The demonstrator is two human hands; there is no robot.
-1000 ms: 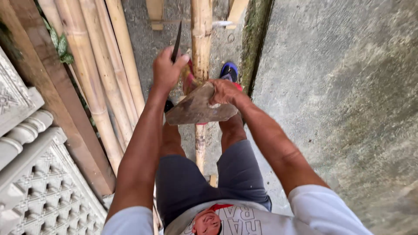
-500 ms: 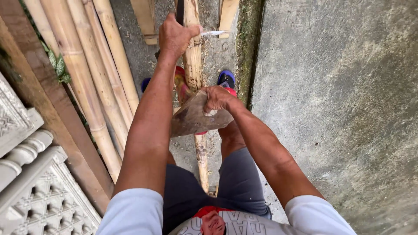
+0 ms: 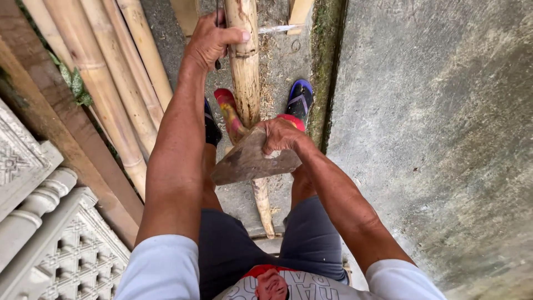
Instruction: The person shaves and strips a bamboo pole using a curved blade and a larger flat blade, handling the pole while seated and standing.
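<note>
your left hand [image 3: 211, 40] was wrapped around the upright bamboo pole [image 3: 245, 61], thumb across its front, with a thin dark tool [image 3: 217, 62] pinched against the pole under the same fingers. your right hand [image 3: 282, 136], lower on the pole, was clamped on the back edge of a broad, rusty blade [image 3: 250, 162] that lay flat across the pole. left of the pole, a bundle of bamboo canes [image 3: 105, 83] leaned beside a carved grey concrete panel [image 3: 33, 222]. just right of the pole sat your foot in a blue sandal [image 3: 300, 99]; beyond it rose a grey cement wall [image 3: 444, 139].
</note>
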